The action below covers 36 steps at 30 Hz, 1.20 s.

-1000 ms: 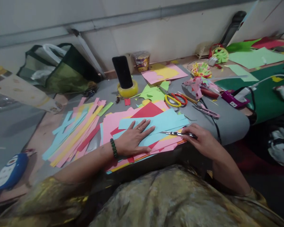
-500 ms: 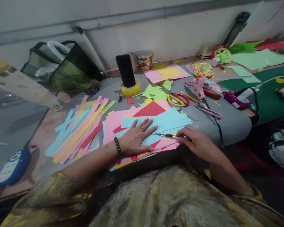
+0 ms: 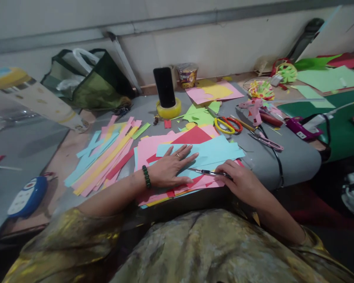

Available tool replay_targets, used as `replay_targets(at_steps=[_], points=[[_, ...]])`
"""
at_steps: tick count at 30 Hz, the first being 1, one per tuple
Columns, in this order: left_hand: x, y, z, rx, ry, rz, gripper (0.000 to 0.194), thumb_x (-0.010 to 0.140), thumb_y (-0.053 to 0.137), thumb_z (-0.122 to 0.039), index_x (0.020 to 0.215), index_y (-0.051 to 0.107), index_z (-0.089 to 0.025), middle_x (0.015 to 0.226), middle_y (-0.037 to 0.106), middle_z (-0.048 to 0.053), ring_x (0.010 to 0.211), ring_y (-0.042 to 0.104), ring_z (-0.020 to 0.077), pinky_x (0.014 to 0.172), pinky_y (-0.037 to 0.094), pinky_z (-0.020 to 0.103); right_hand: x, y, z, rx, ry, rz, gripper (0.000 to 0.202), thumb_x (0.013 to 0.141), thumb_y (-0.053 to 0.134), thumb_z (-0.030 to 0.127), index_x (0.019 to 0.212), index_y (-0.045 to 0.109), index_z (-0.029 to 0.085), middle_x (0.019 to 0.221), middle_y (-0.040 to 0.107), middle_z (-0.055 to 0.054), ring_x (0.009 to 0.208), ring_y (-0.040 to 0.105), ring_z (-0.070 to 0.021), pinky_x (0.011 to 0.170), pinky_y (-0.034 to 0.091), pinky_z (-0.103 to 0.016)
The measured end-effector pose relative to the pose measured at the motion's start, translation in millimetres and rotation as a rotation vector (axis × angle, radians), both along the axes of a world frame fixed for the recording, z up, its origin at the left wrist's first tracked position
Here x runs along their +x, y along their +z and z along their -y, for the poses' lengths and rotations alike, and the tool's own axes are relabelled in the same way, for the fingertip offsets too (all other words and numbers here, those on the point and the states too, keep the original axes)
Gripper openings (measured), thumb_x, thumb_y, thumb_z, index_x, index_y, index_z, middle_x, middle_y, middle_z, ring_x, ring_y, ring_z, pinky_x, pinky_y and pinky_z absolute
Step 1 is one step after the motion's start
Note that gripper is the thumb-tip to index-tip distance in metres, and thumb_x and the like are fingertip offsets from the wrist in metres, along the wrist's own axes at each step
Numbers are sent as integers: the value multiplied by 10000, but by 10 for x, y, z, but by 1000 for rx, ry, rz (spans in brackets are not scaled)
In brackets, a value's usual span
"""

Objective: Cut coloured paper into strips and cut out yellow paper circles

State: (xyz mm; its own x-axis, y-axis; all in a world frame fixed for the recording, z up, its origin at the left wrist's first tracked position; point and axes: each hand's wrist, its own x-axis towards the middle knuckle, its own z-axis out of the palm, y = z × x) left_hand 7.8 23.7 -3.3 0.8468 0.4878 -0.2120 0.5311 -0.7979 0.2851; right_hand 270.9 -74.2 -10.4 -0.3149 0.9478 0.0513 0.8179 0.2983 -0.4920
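The left hand (image 3: 171,168) lies spread on blue paper (image 3: 216,148) atop the coloured sheets (image 3: 149,144), while the right hand (image 3: 234,177), pinching what looks like a slim knife (image 3: 205,171), has slid leftward, leaving little paper between them.

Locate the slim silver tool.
In the head view, the slim silver tool is in the right hand, over the stacked paper, pointing toward the left hand.

The top sheet (image 3: 216,149) is light blue, over pink, red and yellow paper (image 3: 147,143). The knife (image 3: 205,171), small here, seems silver and black. The strips (image 3: 107,159) are pink, blue, yellow and red. The scissors (image 3: 226,132) have 2 handles, yellow and orange-red. The glue gun (image 3: 255,112) is pink, the bracelet (image 3: 146,176) dark green, the shirt (image 3: 215,243) mottled olive.
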Motion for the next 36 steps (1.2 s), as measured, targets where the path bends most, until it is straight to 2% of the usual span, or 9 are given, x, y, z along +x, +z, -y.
replay_targets(at_steps=[4,7,15,20,24,30,36], points=[[-259,11,-18,3,9,-26,1019,823,326,-883,1609,213,-244,1685,101,164,1541,114,415,1192,73,661,13,-15,0,12,2,-37,113,959,516,225,944,628,226,952,686,-66,815,661,-203,686,489,-322],[-347,-25,27,15,21,-52,1020,811,309,-898,1603,238,-260,1685,117,148,1541,124,412,1197,59,654,-13,-23,1,38,-9,-19,120,956,513,230,948,633,229,953,689,-68,787,659,-200,658,485,-317],[-343,-78,59,49,18,-43,963,842,307,-869,1606,210,-291,1689,130,123,1540,140,404,1197,64,646,-40,21,54,18,25,17,127,963,503,232,947,630,236,952,690,-56,772,667,-189,618,477,-294],[-368,-106,39,41,12,-32,980,828,333,-878,1609,194,-302,1690,119,120,1546,117,392,1201,62,635,-274,0,50,32,45,82,171,994,482,246,1006,651,223,952,673,-61,762,660,-180,627,469,-280],[-346,-86,28,13,9,-59,1042,795,363,-901,1608,209,-267,1688,81,142,1548,83,402,1196,47,648,-415,-2,23,9,59,133,163,1001,482,231,1008,644,210,970,663,-68,719,646,-178,591,435,-282],[-331,-63,-1,-21,5,-75,1065,771,445,-891,1609,199,-281,1691,59,141,1548,69,409,1190,19,658,-415,-2,16,-10,84,90,126,993,503,216,1000,629,218,972,653,-55,767,651,-176,625,440,-279],[-337,-53,-6,-34,6,-79,1069,767,449,-893,1610,189,-290,1693,45,130,1549,64,407,1192,17,652,-502,14,-9,-22,112,135,95,985,533,212,1016,623,212,973,649,-52,729,639,-169,590,408,-275]])
